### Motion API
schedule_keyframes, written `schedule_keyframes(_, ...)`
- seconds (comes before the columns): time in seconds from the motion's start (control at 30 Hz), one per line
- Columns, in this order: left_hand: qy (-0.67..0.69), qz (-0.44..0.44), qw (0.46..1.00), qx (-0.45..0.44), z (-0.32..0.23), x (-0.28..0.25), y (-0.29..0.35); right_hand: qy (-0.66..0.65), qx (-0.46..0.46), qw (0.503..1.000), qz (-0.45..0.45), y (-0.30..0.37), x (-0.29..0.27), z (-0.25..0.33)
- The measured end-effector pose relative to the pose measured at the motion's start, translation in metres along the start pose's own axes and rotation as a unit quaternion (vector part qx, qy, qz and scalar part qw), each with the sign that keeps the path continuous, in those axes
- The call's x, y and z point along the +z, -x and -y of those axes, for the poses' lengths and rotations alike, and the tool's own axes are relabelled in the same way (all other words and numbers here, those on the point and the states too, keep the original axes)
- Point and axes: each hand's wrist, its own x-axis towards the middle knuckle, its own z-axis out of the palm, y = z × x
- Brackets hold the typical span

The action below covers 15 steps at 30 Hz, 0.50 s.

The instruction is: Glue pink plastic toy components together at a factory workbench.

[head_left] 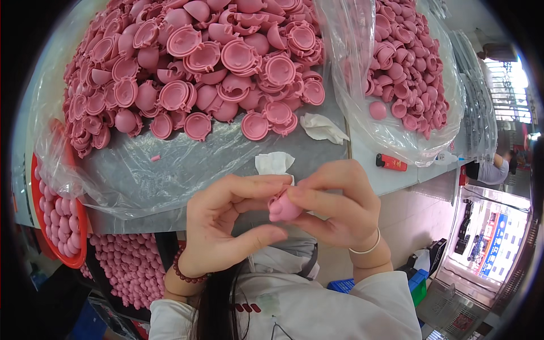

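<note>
My right hand (pixel 343 207) pinches a small pink plastic piece (pixel 284 208), rounded with little bumps, in front of my chest. My left hand (pixel 224 218) meets the piece from the other side. Its index and middle fingertips are at the piece's upper left edge, while its thumb sticks out below, apart from it. The fingers hide part of the piece. Just beyond my hands lies a white tissue (pixel 274 163) on the grey table (pixel 226 161). Farther off is a large heap of pink half-shells (pixel 195 59) with rimmed edges.
A clear plastic bag (pixel 391 133) at the right holds smaller pink cups (pixel 399 73). Near it lie a red lighter (pixel 391 162) and a crumpled tissue (pixel 323 128). At the left, a red basket (pixel 79 258) holds pink balls, beside a dark crate of small pink pieces (pixel 129 263).
</note>
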Motion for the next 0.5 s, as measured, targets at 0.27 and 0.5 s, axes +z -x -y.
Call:
schedule_keyframes(0.27, -0.081, -0.026, 0.996, 0.025, 0.003, 0.001, 0.0, 0.153, -0.076, 0.985, -0.038, 0.018, 0.004, 0.009)
schedule_keyframes(0.5, -0.108, -0.025, 0.993, 0.035, 0.004, -0.001, 0.003, 0.258, 0.03, 0.949, -0.179, 0.047, -0.031, -0.007)
